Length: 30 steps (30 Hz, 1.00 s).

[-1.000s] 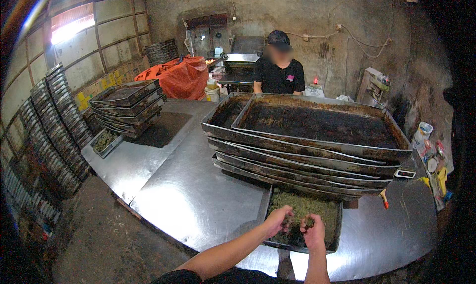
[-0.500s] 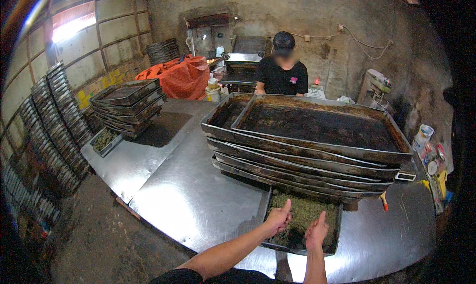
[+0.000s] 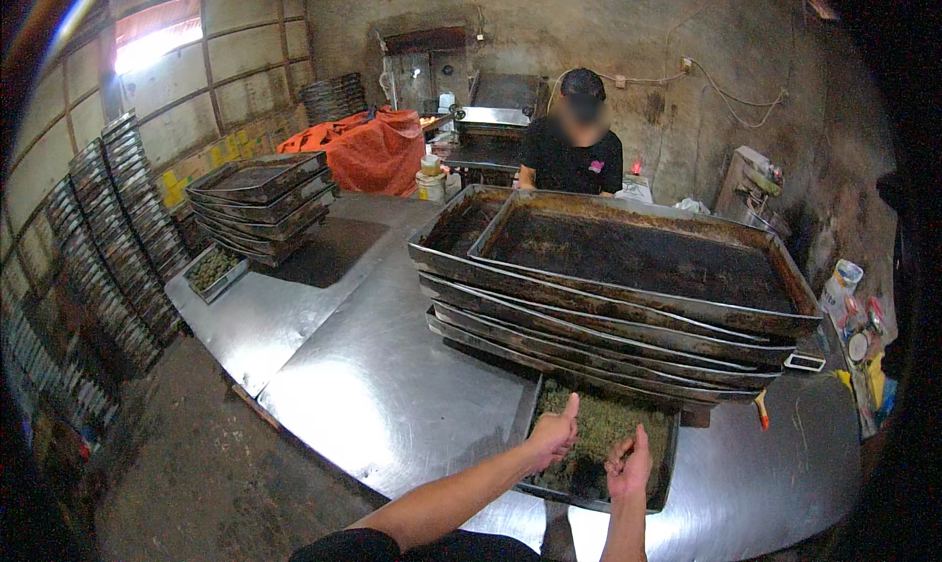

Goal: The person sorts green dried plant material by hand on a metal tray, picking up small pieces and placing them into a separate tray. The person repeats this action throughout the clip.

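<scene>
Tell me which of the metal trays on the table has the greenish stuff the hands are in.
The small tray at the near edge, under both hands, half tucked beneath the big tray stack; those big trays look dark and crusted.

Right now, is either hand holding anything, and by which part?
It cannot be told. Both the left hand and the right hand are loosely curled over the greenish stuff in the small tray; any pinch of it is hidden.

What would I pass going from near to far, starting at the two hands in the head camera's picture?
Left hand and right hand → small tray of greenish bits → tall stack of big dark trays → person in black → back wall.
</scene>
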Available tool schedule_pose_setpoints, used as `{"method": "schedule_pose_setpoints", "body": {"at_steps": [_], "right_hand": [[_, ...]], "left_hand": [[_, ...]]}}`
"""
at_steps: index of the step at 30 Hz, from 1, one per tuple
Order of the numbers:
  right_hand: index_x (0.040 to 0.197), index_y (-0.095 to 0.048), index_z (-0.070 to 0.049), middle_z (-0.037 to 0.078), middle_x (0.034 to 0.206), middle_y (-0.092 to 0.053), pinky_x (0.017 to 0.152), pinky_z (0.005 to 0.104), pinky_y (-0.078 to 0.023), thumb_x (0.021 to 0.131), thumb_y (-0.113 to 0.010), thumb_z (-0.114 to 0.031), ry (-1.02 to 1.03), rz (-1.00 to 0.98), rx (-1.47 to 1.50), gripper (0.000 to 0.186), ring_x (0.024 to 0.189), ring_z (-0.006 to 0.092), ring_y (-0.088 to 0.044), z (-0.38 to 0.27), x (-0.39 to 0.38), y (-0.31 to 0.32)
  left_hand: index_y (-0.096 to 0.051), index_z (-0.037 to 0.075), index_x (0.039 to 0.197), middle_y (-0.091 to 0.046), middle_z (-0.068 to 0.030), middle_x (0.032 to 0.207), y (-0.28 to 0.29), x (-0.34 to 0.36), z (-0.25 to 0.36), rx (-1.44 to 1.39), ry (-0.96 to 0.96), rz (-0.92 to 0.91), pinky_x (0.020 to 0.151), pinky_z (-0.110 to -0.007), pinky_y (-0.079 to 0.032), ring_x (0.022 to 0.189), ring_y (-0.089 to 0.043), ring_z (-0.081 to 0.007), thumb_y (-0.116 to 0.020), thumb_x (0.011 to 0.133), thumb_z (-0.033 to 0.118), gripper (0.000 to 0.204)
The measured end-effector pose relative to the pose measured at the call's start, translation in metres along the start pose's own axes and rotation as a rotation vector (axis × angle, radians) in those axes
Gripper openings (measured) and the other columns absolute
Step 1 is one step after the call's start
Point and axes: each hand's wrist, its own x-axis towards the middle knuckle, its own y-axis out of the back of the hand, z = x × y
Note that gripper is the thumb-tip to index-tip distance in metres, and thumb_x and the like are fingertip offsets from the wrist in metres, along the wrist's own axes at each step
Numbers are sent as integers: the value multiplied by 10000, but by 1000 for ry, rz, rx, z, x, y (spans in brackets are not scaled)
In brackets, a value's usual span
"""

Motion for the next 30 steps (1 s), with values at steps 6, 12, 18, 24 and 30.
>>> {"method": "schedule_pose_setpoints", "body": {"at_steps": [6,12,18,24,30], "right_hand": [[537,-396,-122,9,446,-369,321,271,-243,899,-552,-486,275,177,-331,537,329,122,-338,5,1,-7],[969,-667,-21,57,774,-614,661,295,-457,762,-700,-74,497,-26,-963,217,735,178,-583,7,-12,-16],[971,-671,-35,100,820,-603,686,335,-471,678,-743,-45,832,-181,-1248,301,766,242,-603,3,-37,-32],[942,-669,-29,129,821,-593,635,371,-465,666,-737,-52,1009,-172,-1260,285,734,290,-592,7,-36,-35],[869,-671,-12,137,769,-603,621,372,-467,672,-726,-60,1053,-134,-1310,210,691,296,-601,12,-33,-32]], "left_hand": [[-483,107,623,-405,7,471,-18,13,-5,31,-195,-98,343,-269,-259,357,-322,-104,-492,876,615,568],[-612,62,766,-546,-12,638,-7,20,-6,52,28,67,351,-278,-291,444,-434,-98,-552,848,612,559],[-631,11,913,-599,-68,814,-10,25,-13,162,-75,104,582,-232,-424,709,-552,-119,-497,914,531,537],[-586,17,1181,-603,-66,950,-7,24,-23,-169,-124,-160,693,-249,-432,823,-547,-128,-577,914,162,304],[-596,64,1191,-608,-38,949,0,14,-21,-50,-75,-89,670,-238,-445,820,-543,-112,-633,874,111,323]]}}
